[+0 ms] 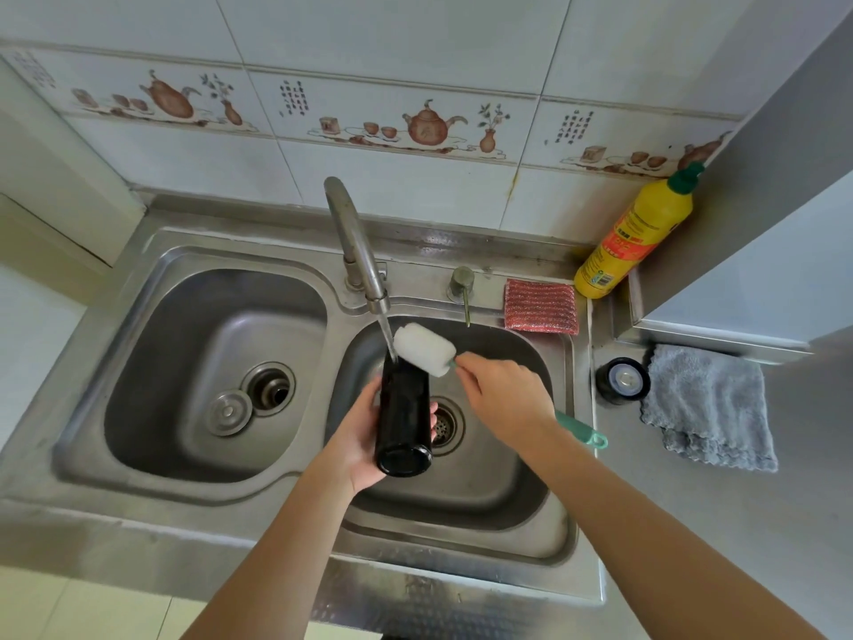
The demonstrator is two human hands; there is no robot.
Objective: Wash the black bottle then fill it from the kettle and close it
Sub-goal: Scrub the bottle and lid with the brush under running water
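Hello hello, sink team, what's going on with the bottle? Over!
Left hand holds black bottle under running tap. Right hand grips sponge brush at its mouth. Lid off, nothing blocking.

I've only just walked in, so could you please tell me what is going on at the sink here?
A person is washing a black bottle over the right basin. The left hand holds the bottle tilted, mouth under the running tap. The right hand grips a sponge brush, its white head beside the bottle's mouth, not yet inside. The bottle's lid sits on the counter next to a grey cloth.
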